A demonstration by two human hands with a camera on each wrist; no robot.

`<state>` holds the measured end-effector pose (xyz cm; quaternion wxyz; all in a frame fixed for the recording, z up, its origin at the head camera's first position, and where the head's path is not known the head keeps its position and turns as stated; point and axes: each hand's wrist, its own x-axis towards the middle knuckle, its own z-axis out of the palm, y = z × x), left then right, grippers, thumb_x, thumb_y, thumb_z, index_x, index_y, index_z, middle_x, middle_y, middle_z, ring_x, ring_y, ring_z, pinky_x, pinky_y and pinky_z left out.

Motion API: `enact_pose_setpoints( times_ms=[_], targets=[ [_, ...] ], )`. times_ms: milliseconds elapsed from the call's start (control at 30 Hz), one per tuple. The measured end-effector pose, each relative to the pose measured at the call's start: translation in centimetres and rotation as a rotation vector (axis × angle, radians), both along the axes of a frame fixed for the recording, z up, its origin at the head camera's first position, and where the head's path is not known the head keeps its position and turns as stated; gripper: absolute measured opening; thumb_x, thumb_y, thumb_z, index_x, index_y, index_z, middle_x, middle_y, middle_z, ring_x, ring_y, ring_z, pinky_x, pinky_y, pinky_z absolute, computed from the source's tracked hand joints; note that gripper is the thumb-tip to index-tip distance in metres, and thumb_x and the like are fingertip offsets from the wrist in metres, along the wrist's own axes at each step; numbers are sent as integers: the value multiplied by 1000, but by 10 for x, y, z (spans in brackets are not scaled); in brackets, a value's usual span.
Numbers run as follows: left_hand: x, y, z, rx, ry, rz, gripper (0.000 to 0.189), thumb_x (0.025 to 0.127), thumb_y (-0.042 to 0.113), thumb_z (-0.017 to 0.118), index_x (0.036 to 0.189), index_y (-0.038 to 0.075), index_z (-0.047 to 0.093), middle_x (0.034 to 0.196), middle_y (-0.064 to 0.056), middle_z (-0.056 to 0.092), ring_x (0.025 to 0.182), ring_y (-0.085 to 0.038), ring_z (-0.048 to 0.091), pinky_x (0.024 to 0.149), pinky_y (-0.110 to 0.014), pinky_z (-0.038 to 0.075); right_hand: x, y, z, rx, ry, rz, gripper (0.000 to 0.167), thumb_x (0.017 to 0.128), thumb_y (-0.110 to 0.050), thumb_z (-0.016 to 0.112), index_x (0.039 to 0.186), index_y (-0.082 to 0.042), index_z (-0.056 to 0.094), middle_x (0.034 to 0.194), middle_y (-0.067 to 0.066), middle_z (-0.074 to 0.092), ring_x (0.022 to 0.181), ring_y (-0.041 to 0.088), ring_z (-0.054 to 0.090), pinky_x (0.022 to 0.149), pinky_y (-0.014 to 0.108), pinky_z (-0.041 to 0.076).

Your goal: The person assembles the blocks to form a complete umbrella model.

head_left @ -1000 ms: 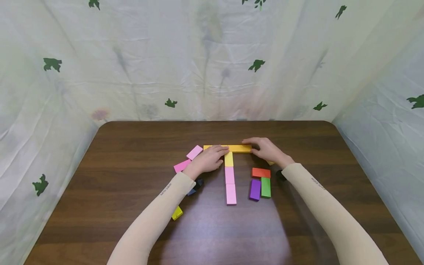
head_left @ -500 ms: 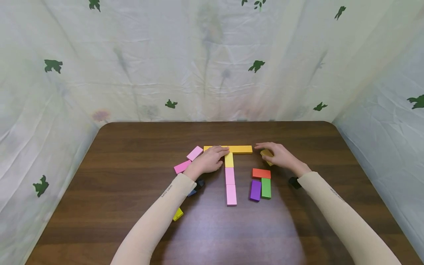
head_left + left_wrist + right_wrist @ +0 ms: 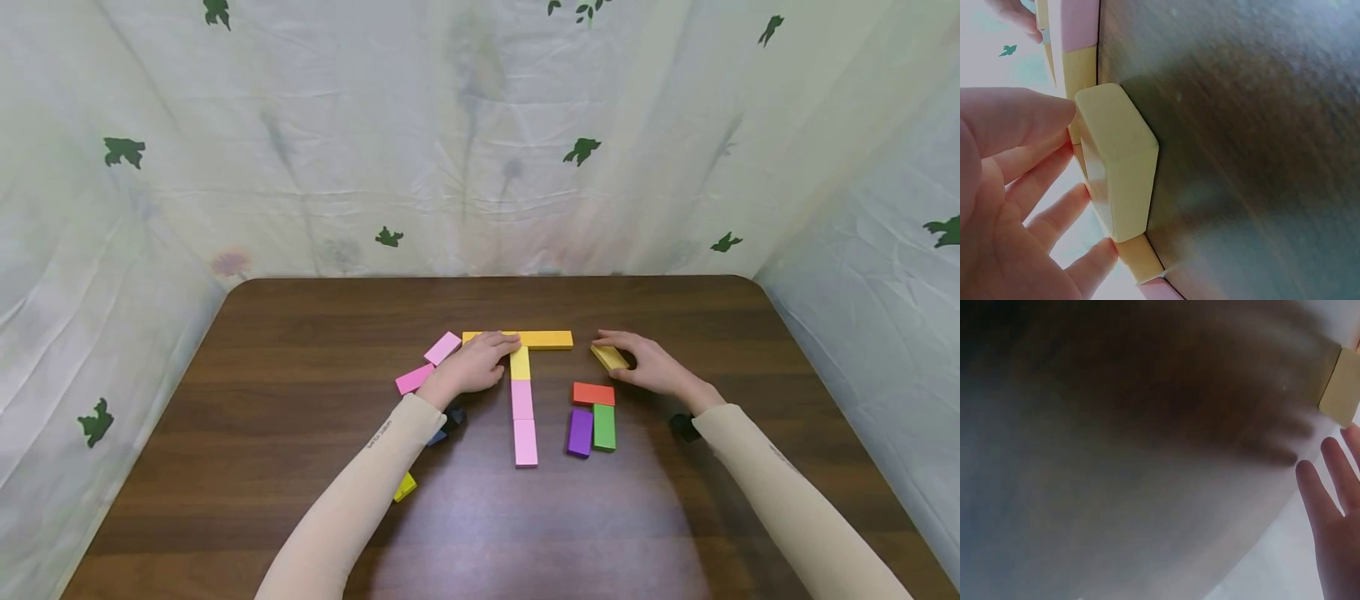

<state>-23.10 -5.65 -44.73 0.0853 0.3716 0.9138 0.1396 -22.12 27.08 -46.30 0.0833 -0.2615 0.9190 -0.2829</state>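
My left hand (image 3: 474, 362) lies over the left half of a long orange-yellow bar (image 3: 547, 340), fingers stretched out. In the left wrist view, its thumb and fingertips touch a pale yellow block (image 3: 1116, 156), which the hand hides in the head view. From the bar a column runs toward me: a yellow block (image 3: 520, 363), a pink block (image 3: 522, 400) and another pink block (image 3: 526, 443). To the right of the bar, my right hand (image 3: 651, 365) pinches a loose tan-yellow block (image 3: 611, 358) between thumb and forefinger; its other fingers (image 3: 1329, 494) extend beside it.
Red (image 3: 593, 393), green (image 3: 604, 427) and purple (image 3: 580, 433) blocks sit in front of the right hand. Two pink blocks, one of them a brighter pink block (image 3: 415, 379), lie left of the bar. A yellow block (image 3: 404, 487) and dark blue pieces lie partly behind the left forearm.
My right hand has left the right end of the bar, moved right, and taken the loose tan-yellow block between thumb and forefinger. My left hand stays in place.
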Motion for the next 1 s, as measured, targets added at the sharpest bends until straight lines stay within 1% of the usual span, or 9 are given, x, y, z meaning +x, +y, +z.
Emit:
enact_pose_setpoints(
  times_ms=[167, 300, 433, 667, 833, 1000],
  targets=[
    [1, 0, 1, 3, -16, 7, 47, 94, 4, 53, 140, 1, 47, 146, -11, 42, 136, -32, 33, 112, -44, 23, 3, 1, 0, 17, -13, 9, 54, 86, -6, 65, 137, -3, 51, 148, 19, 36, 133, 40, 33, 101, 59, 32],
    [1, 0, 0, 0, -15, 8, 47, 94, 4, 53, 140, 2, 47, 147, -11, 41, 136, -31, 33, 112, -44, 23, 3, 0, 1, 28, 4, 5, 54, 85, -4, 65, 137, -1, 50, 146, 20, 38, 131, 40, 36, 100, 58, 35],
    [0, 0, 0, -2, -14, 6, 47, 94, 4, 53, 140, 2, 47, 147, -10, 41, 136, -31, 33, 111, -45, 23, 1, -2, 1, 36, 22, -17, 54, 85, -7, 67, 136, 1, 51, 142, 21, 43, 129, 39, 39, 99, 56, 37],
    [-1, 1, 0, -10, -20, 9, 47, 94, 5, 53, 141, 3, 47, 147, -9, 41, 137, -30, 33, 112, -43, 22, -7, -9, 1, 25, 31, -47, 54, 86, -11, 67, 136, 1, 51, 140, 22, 44, 128, 38, 40, 101, 55, 35],
    [-2, 0, 0, 2, -27, 5, 47, 94, 4, 52, 140, 1, 47, 147, -11, 41, 136, -31, 33, 112, -44, 22, -15, -15, 0, 16, 48, -48, 54, 86, -14, 68, 136, -1, 52, 139, 22, 45, 127, 38, 41, 102, 54, 35],
    [-2, 0, -1, 6, -19, -4, 46, 94, 4, 52, 140, 1, 47, 147, -11, 41, 136, -31, 33, 112, -44, 22, -20, -22, 2, 11, 55, -49, 54, 87, -14, 68, 136, 0, 51, 140, 23, 43, 127, 40, 40, 102, 56, 34]
  ],
)
